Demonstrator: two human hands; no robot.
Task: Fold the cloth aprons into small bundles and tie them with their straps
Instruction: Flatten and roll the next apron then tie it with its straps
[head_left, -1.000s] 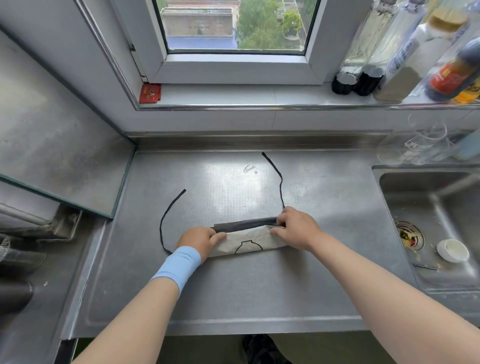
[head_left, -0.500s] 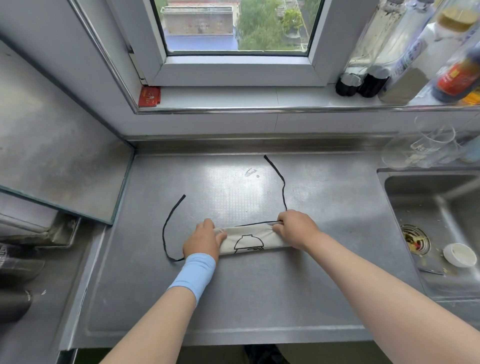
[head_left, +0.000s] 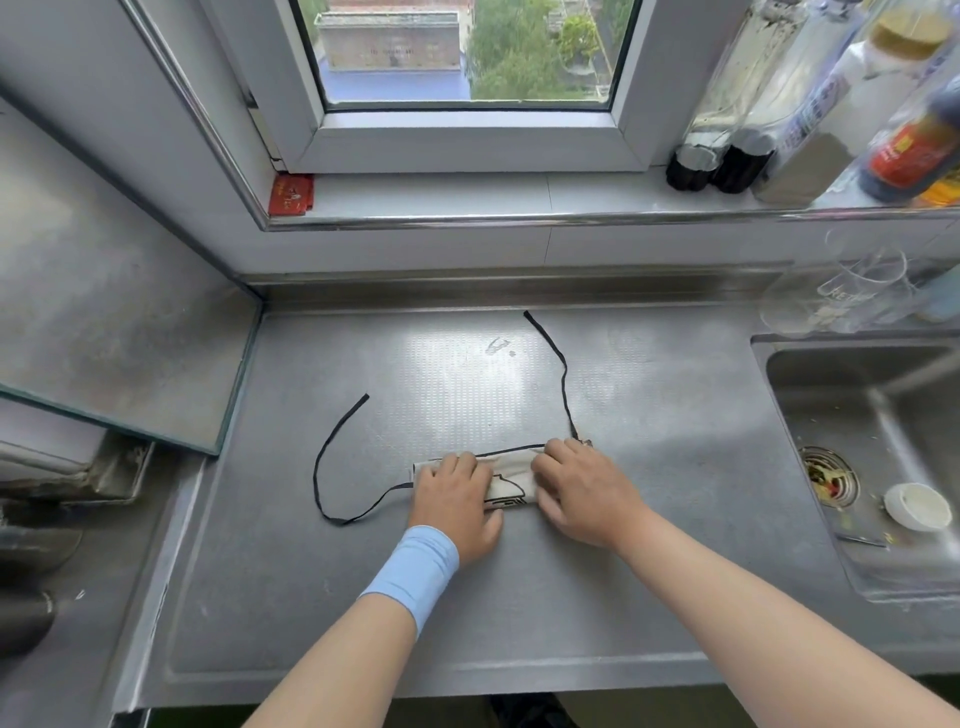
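Folded cream cloth apron (head_left: 511, 470), black-printed, on grey steel counter (head_left: 519, 597). Pressed down by left hand (head_left: 457, 499) and right hand (head_left: 582, 488), fingers flat. Its thin black straps (head_left: 314, 475) trail loose.

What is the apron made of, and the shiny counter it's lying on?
The folded apron looks like matte off-white woven cloth, perhaps cotton: it creases softly. Its straps look like thin black fabric tape. The countertop looks like stainless steel: grey, glary, stamped with tiny dots.
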